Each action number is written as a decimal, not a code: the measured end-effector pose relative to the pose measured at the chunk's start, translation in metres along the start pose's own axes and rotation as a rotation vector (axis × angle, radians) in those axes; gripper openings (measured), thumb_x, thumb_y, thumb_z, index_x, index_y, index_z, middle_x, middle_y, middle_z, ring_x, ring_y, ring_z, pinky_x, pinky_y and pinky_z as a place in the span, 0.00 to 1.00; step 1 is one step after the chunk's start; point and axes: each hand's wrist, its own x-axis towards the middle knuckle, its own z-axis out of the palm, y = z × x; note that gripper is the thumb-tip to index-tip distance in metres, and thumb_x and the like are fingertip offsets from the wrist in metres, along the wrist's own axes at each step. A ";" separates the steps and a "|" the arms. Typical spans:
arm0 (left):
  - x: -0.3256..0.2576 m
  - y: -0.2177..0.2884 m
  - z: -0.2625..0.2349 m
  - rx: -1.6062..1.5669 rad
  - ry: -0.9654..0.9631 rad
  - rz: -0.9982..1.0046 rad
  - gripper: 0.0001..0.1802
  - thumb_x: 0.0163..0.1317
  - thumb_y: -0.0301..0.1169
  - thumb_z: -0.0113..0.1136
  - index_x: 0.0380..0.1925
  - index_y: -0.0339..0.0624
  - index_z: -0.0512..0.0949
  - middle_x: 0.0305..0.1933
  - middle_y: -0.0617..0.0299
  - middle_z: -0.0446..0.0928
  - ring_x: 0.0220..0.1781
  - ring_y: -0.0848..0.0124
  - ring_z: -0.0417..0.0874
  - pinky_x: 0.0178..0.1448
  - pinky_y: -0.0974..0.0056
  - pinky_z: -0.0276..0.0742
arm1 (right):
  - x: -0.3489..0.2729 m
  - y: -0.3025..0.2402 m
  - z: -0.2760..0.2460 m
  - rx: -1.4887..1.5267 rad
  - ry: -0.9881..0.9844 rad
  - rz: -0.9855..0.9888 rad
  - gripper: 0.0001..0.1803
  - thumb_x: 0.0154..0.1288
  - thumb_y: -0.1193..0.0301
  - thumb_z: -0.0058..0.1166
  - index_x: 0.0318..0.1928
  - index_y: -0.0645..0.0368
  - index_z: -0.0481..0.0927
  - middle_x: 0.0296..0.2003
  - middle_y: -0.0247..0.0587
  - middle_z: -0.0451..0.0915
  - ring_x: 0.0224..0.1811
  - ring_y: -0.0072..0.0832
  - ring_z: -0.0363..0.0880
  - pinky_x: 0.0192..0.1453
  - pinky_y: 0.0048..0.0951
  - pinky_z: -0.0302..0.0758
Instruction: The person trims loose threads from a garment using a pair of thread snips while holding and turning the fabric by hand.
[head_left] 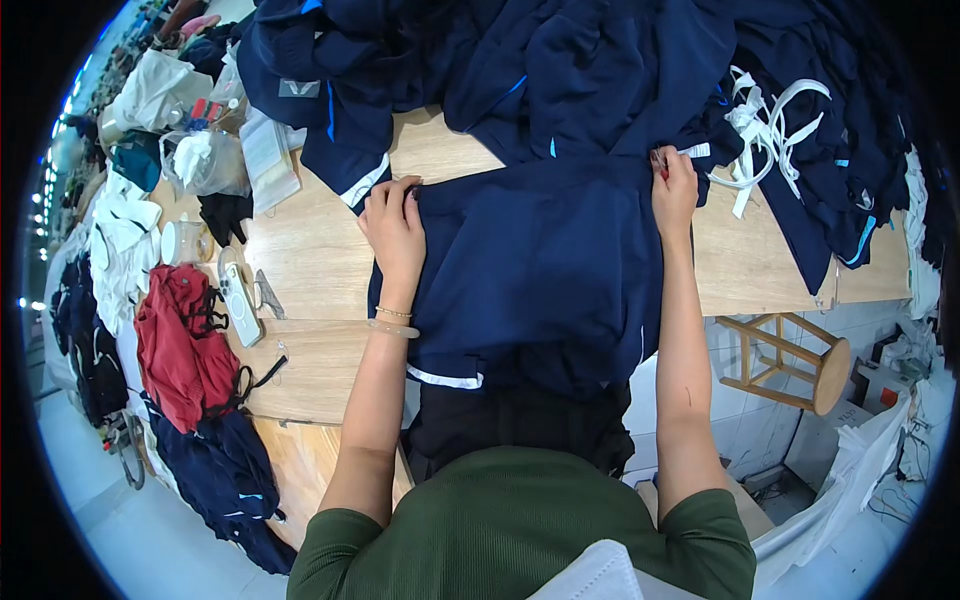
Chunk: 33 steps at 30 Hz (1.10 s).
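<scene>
A navy garment (530,260) lies on the table (320,250). At its far corners, the left hand (395,228) half curls, grip unclear; the right hand (676,195) pinches cloth beside an unreadable white label (695,151). Beyond, piled navy clothing (600,70) bears a grey emblem (299,89).

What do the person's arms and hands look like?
The dark green sleeves are short, so the forearms are bare. Above the left hand, the wrist wears a pale, round bangle and a thin, gold-looking bracelet. The right hand has no bracelet at its wrist. A thin, dark line marks that forearm.
</scene>
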 end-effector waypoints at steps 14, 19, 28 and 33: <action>0.002 0.001 -0.004 -0.036 -0.011 0.009 0.10 0.65 0.26 0.56 0.45 0.49 0.81 0.43 0.61 0.75 0.49 0.62 0.75 0.57 0.59 0.63 | -0.001 0.000 -0.001 0.029 -0.021 -0.009 0.06 0.62 0.78 0.54 0.41 0.57 0.78 0.35 0.48 0.77 0.39 0.48 0.76 0.43 0.42 0.70; 0.003 0.005 -0.006 -0.048 -0.067 -0.040 0.11 0.64 0.26 0.56 0.45 0.48 0.81 0.43 0.59 0.74 0.47 0.61 0.74 0.56 0.59 0.62 | -0.005 0.007 -0.005 0.093 -0.050 0.021 0.09 0.63 0.80 0.53 0.44 0.63 0.78 0.40 0.50 0.77 0.44 0.48 0.77 0.49 0.37 0.71; 0.000 0.009 -0.018 -0.090 -0.102 -0.102 0.14 0.60 0.23 0.58 0.46 0.46 0.80 0.43 0.60 0.75 0.48 0.62 0.75 0.55 0.59 0.63 | -0.014 -0.004 -0.015 0.091 -0.107 0.060 0.07 0.64 0.83 0.50 0.43 0.65 0.75 0.37 0.49 0.73 0.42 0.44 0.75 0.50 0.33 0.71; -0.004 0.008 -0.013 -0.113 -0.057 -0.079 0.12 0.60 0.22 0.58 0.44 0.46 0.80 0.42 0.60 0.74 0.46 0.62 0.75 0.55 0.59 0.64 | -0.015 0.007 -0.011 0.182 -0.051 0.051 0.06 0.67 0.82 0.50 0.44 0.66 0.75 0.38 0.47 0.73 0.41 0.40 0.76 0.47 0.30 0.72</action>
